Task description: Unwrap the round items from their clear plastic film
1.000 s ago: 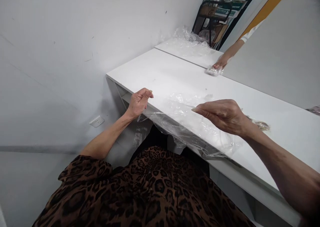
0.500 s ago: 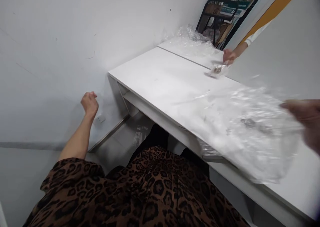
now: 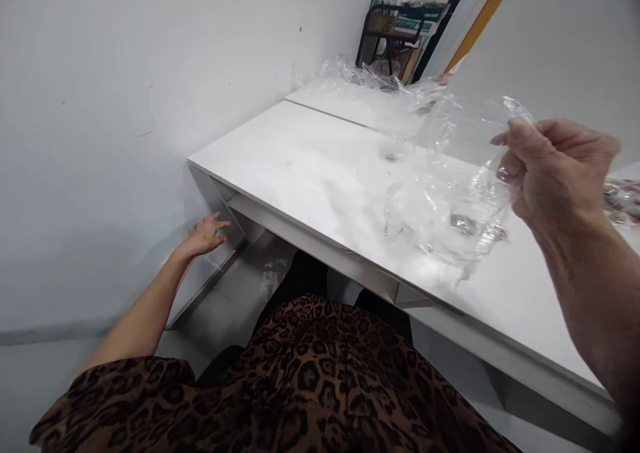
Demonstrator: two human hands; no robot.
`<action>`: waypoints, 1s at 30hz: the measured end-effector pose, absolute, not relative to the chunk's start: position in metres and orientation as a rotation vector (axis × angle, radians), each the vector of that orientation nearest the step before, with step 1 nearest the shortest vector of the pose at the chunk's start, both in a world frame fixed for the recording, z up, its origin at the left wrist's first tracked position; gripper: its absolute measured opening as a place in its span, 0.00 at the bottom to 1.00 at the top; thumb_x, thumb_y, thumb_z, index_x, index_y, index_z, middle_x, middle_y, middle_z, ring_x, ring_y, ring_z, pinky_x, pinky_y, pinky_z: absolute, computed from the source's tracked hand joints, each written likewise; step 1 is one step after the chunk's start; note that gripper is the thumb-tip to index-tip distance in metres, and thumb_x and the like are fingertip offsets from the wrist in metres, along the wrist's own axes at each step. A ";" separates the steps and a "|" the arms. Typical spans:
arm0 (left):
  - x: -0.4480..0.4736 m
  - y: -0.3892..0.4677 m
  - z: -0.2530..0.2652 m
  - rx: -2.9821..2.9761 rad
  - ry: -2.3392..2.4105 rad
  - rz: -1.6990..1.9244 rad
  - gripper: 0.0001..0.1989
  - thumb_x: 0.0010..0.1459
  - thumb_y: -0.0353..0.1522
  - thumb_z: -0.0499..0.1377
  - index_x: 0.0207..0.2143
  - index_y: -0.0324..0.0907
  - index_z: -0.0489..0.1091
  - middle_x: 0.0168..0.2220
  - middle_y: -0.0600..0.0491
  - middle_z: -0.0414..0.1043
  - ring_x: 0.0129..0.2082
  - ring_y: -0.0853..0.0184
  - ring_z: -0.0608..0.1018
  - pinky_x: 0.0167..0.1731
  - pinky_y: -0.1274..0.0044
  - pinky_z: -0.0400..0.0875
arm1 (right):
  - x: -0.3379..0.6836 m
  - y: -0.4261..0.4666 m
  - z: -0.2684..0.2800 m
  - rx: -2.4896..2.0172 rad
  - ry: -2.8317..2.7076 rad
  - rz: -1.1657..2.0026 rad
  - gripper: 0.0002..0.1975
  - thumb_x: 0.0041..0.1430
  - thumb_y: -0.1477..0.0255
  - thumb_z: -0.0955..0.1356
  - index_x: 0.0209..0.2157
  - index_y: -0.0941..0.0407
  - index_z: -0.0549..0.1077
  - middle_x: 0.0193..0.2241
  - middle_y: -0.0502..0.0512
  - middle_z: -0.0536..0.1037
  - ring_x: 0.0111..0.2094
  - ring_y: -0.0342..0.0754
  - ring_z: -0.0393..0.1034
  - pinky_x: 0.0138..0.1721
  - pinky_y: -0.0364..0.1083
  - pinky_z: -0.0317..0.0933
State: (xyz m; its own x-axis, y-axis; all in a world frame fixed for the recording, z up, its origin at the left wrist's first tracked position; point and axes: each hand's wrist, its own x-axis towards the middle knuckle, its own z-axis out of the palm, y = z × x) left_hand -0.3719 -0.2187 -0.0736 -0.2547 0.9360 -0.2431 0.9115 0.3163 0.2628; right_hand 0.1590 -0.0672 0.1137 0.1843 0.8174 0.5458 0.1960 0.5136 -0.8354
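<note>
My right hand [image 3: 563,166] pinches a large clear plastic bag [image 3: 440,166] near its upper edge and holds it above the white desk [image 3: 260,146]. The film hangs crumpled and see-through, spreading to the left. Behind or inside it shows a small dark item [image 3: 463,223]; I cannot tell which. My left hand [image 3: 206,234] hangs off the desk's left end, close to the wall, with nothing in it and its fingers apart.
Crumpled clear plastic [image 3: 345,73] lies at the desk's far end by the wall. Beyond it stands a black rack [image 3: 395,36] with boxes. Small packed items [image 3: 623,200] lie at the right, partly behind my forearm. A co-worker's hand is mostly hidden behind the film.
My right hand has come further into view and lifted the plastic bag. My left hand has lowered, and its fingers have spread. The co-worker's hand is now mostly covered.
</note>
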 end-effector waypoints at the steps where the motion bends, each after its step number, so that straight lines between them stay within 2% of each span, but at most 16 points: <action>1: -0.364 -0.213 -0.063 1.696 2.210 0.096 0.52 0.47 0.64 0.55 0.65 0.39 0.69 0.75 0.38 0.52 0.73 0.39 0.59 0.65 0.57 0.62 | 0.156 -0.065 0.114 -0.988 -1.338 0.571 0.18 0.61 0.84 0.70 0.19 0.56 0.72 0.13 0.47 0.66 0.13 0.37 0.50 0.18 0.46 0.40; 3: -0.348 -0.203 -0.041 1.718 2.127 0.094 0.50 0.48 0.63 0.58 0.65 0.41 0.69 0.77 0.42 0.45 0.75 0.42 0.55 0.68 0.57 0.59 | 0.148 -0.062 0.115 -1.011 -1.334 0.610 0.18 0.63 0.84 0.69 0.20 0.57 0.71 0.13 0.45 0.66 0.13 0.36 0.50 0.18 0.45 0.40; 5: -0.333 -0.195 -0.023 1.729 2.109 0.212 0.38 0.52 0.62 0.57 0.48 0.43 0.81 0.74 0.45 0.57 0.73 0.42 0.59 0.68 0.58 0.59 | 0.141 -0.062 0.116 -1.033 -1.341 0.653 0.18 0.65 0.83 0.69 0.21 0.57 0.71 0.11 0.43 0.63 0.13 0.36 0.50 0.18 0.44 0.41; 7: -0.320 -0.191 -0.007 1.757 2.175 0.373 0.34 0.58 0.61 0.52 0.35 0.43 0.82 0.69 0.46 0.65 0.73 0.41 0.59 0.70 0.55 0.55 | 0.135 -0.063 0.118 -1.042 -1.348 0.683 0.18 0.66 0.83 0.69 0.22 0.58 0.72 0.10 0.42 0.61 0.13 0.35 0.49 0.18 0.44 0.40; 8: -0.314 -0.190 0.001 1.774 2.202 0.446 0.34 0.60 0.60 0.51 0.37 0.43 0.82 0.70 0.47 0.64 0.74 0.40 0.56 0.71 0.53 0.52 | 0.133 -0.063 0.119 -1.041 -1.348 0.694 0.18 0.67 0.83 0.68 0.22 0.58 0.71 0.10 0.41 0.61 0.13 0.35 0.49 0.18 0.44 0.40; 10: -0.298 -0.193 0.018 1.787 2.148 0.550 0.35 0.59 0.60 0.55 0.56 0.45 0.77 0.76 0.48 0.50 0.75 0.38 0.51 0.70 0.50 0.52 | 0.130 -0.062 0.121 -1.040 -1.346 0.726 0.18 0.68 0.82 0.68 0.22 0.57 0.71 0.11 0.41 0.60 0.13 0.36 0.49 0.18 0.44 0.41; 12: -0.273 -0.196 0.038 1.750 1.957 0.667 0.47 0.57 0.59 0.60 0.73 0.50 0.56 0.79 0.48 0.35 0.75 0.39 0.51 0.66 0.53 0.63 | 0.126 -0.058 0.121 -1.060 -1.337 0.768 0.18 0.69 0.81 0.67 0.23 0.57 0.70 0.11 0.42 0.62 0.14 0.37 0.50 0.19 0.44 0.42; 13: -0.256 -0.197 0.048 1.727 1.865 0.774 0.52 0.56 0.59 0.62 0.75 0.52 0.48 0.79 0.46 0.35 0.74 0.40 0.56 0.63 0.56 0.68 | 0.124 -0.056 0.120 -1.077 -1.332 0.789 0.17 0.69 0.81 0.67 0.24 0.57 0.70 0.12 0.43 0.63 0.15 0.37 0.50 0.19 0.43 0.42; 15: -0.215 -0.192 0.065 1.720 1.639 0.987 0.54 0.56 0.60 0.61 0.76 0.51 0.45 0.78 0.40 0.39 0.67 0.43 0.69 0.55 0.61 0.75 | 0.117 -0.053 0.117 -1.098 -1.346 0.833 0.15 0.69 0.78 0.68 0.25 0.56 0.70 0.14 0.43 0.65 0.15 0.37 0.52 0.19 0.43 0.44; 17: -0.170 -0.180 0.072 1.746 1.424 1.068 0.55 0.54 0.60 0.64 0.75 0.49 0.48 0.76 0.35 0.46 0.56 0.50 0.79 0.46 0.67 0.79 | 0.106 -0.056 0.110 -1.070 -1.394 0.870 0.14 0.68 0.71 0.70 0.27 0.55 0.69 0.16 0.44 0.67 0.16 0.37 0.55 0.18 0.42 0.46; 19: -0.128 -0.161 0.069 1.758 1.284 1.076 0.54 0.51 0.56 0.69 0.73 0.47 0.53 0.72 0.31 0.56 0.43 0.59 0.82 0.38 0.71 0.79 | 0.094 -0.064 0.102 -0.993 -1.489 0.910 0.17 0.66 0.59 0.72 0.29 0.54 0.69 0.18 0.46 0.69 0.17 0.39 0.59 0.18 0.42 0.51; 21: -0.096 -0.141 0.059 1.729 1.213 1.008 0.45 0.52 0.49 0.72 0.67 0.45 0.62 0.62 0.35 0.71 0.32 0.68 0.80 0.31 0.75 0.76 | 0.087 -0.074 0.093 -0.911 -1.609 0.937 0.22 0.62 0.50 0.71 0.30 0.54 0.69 0.20 0.47 0.70 0.20 0.41 0.63 0.22 0.43 0.58; 22: -0.085 -0.131 0.054 1.686 1.189 0.965 0.36 0.55 0.46 0.71 0.61 0.42 0.68 0.52 0.39 0.78 0.27 0.71 0.77 0.27 0.77 0.74 | 0.087 -0.079 0.090 -0.878 -1.673 0.937 0.23 0.62 0.47 0.71 0.30 0.54 0.70 0.22 0.49 0.72 0.22 0.42 0.66 0.25 0.44 0.62; 25: -0.073 -0.104 0.047 1.514 1.101 0.924 0.11 0.63 0.36 0.64 0.43 0.38 0.74 0.28 0.53 0.76 0.17 0.76 0.68 0.18 0.81 0.65 | 0.109 -0.083 0.079 -0.844 -1.703 0.795 0.21 0.62 0.49 0.71 0.35 0.54 0.73 0.31 0.52 0.77 0.33 0.45 0.72 0.36 0.46 0.67; 27: -0.081 -0.086 0.053 1.406 1.078 1.043 0.06 0.64 0.33 0.63 0.41 0.39 0.72 0.25 0.56 0.73 0.15 0.77 0.66 0.17 0.82 0.62 | 0.140 -0.075 0.069 -0.880 -1.547 0.658 0.17 0.62 0.54 0.71 0.39 0.54 0.75 0.36 0.54 0.79 0.37 0.46 0.73 0.39 0.47 0.67; 30: -0.106 -0.051 0.078 1.340 1.096 1.341 0.10 0.66 0.37 0.63 0.43 0.41 0.70 0.30 0.54 0.75 0.21 0.74 0.75 0.21 0.81 0.69 | 0.194 -0.054 0.047 -1.016 -1.214 0.574 0.13 0.58 0.60 0.73 0.38 0.54 0.75 0.35 0.56 0.79 0.34 0.47 0.72 0.37 0.48 0.65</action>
State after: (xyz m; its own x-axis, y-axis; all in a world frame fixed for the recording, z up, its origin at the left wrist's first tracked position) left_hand -0.1059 -0.0506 0.0778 0.0113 0.9827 0.1850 -0.0146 -0.1849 0.9827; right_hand 0.1943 -0.0542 0.0467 0.2924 0.8226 0.4876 0.1458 0.4656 -0.8729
